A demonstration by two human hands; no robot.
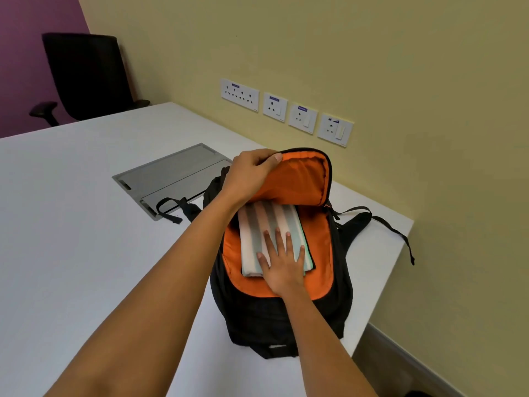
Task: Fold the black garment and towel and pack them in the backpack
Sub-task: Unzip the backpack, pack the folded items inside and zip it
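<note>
A black backpack (257, 319) with orange lining lies open on the white table. My left hand (252, 173) grips the edge of its orange-lined flap (300, 179) and holds it up. Inside the main compartment lies a folded towel (257, 233) with pale pink and grey-green stripes. My right hand (282, 259) rests flat on the towel with its fingers spread. A thin black edge shows under the towel's right side; I cannot tell whether that is the black garment.
The white table (71, 239) ends just right of the backpack, close to the yellow wall. A grey cable hatch (169, 173) is set into the tabletop behind the bag. Backpack straps (383, 224) trail toward the table's right edge. A black office chair (86, 78) stands at the far left.
</note>
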